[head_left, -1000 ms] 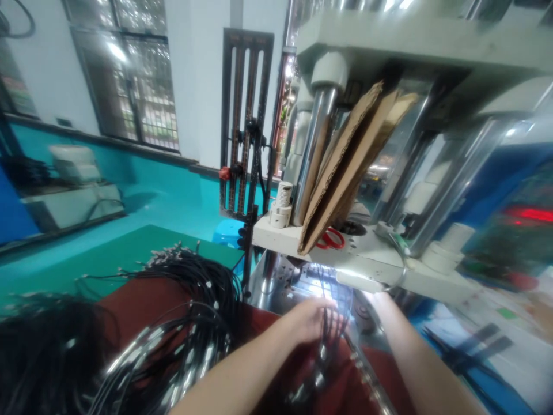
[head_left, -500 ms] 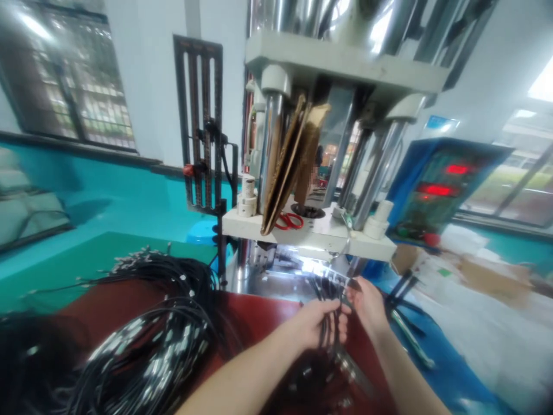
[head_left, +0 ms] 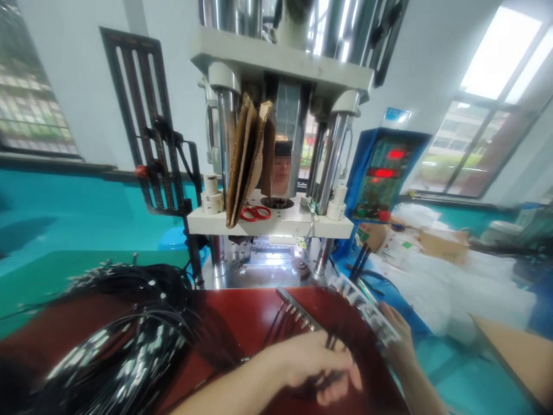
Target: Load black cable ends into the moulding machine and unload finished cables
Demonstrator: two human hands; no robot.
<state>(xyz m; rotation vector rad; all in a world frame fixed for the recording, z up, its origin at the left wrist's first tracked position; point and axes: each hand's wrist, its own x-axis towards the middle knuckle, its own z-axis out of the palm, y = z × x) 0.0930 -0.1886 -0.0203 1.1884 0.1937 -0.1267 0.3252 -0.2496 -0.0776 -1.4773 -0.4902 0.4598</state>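
Pulled back from under the press since half a second ago, onto the red table. Left hand curled shut around a bunch of black cables, near the table's front edge. Right hand closed on a strip of moulded connectors, lifted clear of the mould. Judged as a finished shot drawn out. Heaped black cable coils lying to the left.

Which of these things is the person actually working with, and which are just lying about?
In use:
left hand gripping thin black cables
right hand holding a clear strip of parts
metal comb bar

Lying about:
heap of black cables
red scissors
cardboard sheets
blue control box
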